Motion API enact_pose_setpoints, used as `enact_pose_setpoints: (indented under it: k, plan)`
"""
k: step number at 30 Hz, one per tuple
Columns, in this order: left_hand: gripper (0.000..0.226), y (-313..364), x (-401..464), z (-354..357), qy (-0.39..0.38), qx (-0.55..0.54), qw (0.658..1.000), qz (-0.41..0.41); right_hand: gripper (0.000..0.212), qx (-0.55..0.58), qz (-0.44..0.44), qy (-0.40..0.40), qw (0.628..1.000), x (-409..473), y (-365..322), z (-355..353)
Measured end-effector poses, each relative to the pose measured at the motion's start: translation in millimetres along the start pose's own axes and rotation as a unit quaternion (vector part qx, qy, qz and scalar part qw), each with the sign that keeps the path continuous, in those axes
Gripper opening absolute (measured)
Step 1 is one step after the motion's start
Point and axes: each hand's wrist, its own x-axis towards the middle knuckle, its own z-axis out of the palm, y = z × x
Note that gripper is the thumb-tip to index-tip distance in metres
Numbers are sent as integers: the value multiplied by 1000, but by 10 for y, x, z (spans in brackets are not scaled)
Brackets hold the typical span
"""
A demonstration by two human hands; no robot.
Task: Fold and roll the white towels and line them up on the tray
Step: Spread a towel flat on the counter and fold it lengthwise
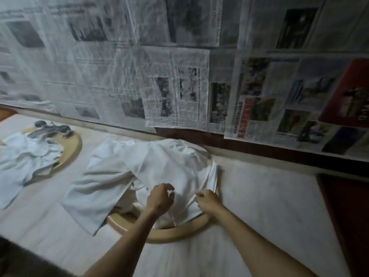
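Both forearms reach in; I see my left hand [159, 198] and right hand [206, 199] each pinching the white towel [159, 162] heaped over the round tray [177, 233] beneath them. Far left, more towels [26, 156] fill a second tray [74, 145].

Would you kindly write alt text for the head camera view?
Both hands, left hand and right hand, pinch a white towel draped over a round wooden tray on a pale table. A second tray of crumpled towels sits at left; newspaper covers the wall.
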Motion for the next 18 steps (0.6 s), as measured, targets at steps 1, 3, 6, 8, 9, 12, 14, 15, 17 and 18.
enact_pose_setpoints:
  k: [1, 3, 6, 8, 9, 12, 14, 15, 17, 18]
  plan:
    - [23, -31, -23, 39, -10, 14, 1000, 0, 17, 42, 29, 7, 999, 30, 20, 89]
    - [25, -109, -67, 149, -9, 27, 999, 26, 12, 137, 92, 0, 986, 37, 9, 198]
    - [29, -156, -117, 197, -3, 18, 999, 49, 14, 215, 144, 11, 966, 67, -50, 279]
    - [30, -173, -115, 197, -3, 23, 998, 61, 14, 274, 166, 34, 947, 101, -83, 309]
    - [32, -171, -124, 200, -8, 25, 998, 65, 13, 288, 175, 48, 940, 103, -88, 327]
    - [44, -135, -151, 197, -23, 33, 997, 64, 12, 320, 182, 62, 928, 103, -87, 360]
    - [53, -135, -174, 204, -10, 51, 996, 74, 17, 332, 164, 58, 927, 85, -111, 353]
    - [58, -150, -189, 212, 6, 71, 994, 85, 18, 325, 151, 55, 932, 62, -136, 333]
    - [68, -202, -216, 228, 38, 96, 991, 86, 17, 338, 129, 54, 930, 1, -179, 269]
    - [74, -215, -222, 222, 63, 97, 990, 80, 17, 367, 115, 52, 922, -48, -193, 225]
